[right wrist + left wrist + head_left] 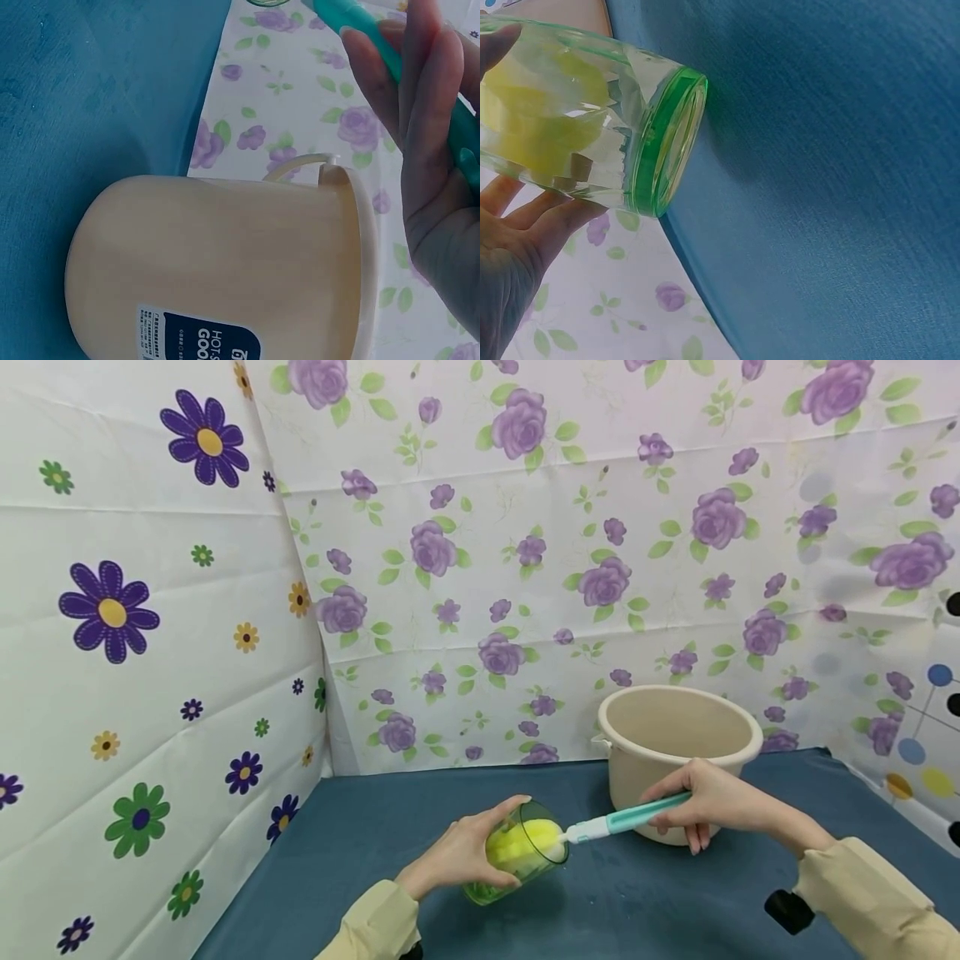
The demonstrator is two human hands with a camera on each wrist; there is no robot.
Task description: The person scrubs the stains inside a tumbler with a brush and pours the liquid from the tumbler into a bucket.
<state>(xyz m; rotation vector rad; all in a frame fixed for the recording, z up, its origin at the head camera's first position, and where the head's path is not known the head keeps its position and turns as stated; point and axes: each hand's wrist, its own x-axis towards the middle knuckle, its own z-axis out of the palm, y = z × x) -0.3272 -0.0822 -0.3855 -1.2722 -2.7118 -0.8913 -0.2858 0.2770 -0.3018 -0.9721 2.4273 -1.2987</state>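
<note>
From the head camera I see a person's two hands working over a dark blue tabletop (360, 835). My left hand (467, 852) holds a clear green drinking glass (487, 891), its fingers and thumb curved around the sides. The glass is tilted, its mouth leaning toward the right and its thick green base toward the lower left; my left wrist view shows that base raised clear of the tabletop. My right hand (705, 806) pinches the teal handle (633, 817) of a brush between thumb and fingers, with the other fingers loose. The brush's white neck (588, 831) enters the glass's mouth, and its yellow sponge head (517, 847) sits inside the glass. Behind the right hand stands an upright cream bucket (626, 772); the right wrist view shows a dark blue label (199, 334) on its side, partly cut off. A white sheet with purple roses (465, 610) hangs behind, and another with bold daisies (150, 702) hangs at the left.
</note>
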